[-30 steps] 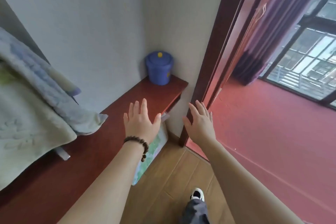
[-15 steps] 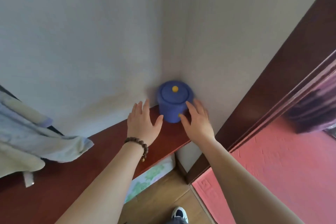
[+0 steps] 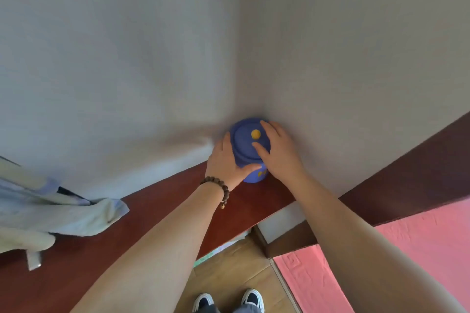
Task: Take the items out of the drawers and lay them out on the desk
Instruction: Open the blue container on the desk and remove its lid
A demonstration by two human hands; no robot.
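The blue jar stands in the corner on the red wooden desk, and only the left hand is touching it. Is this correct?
Not quite. The blue jar does stand in the corner on the red wooden desk, but both hands touch it: the left hand on its side, the right hand over its lid. The head view shows this.

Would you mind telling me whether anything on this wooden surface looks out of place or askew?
The crumpled pale blanket at the left spills untidily over the red-brown desk. The blue lidded jar stands upright in the corner, with the left hand and right hand on it.
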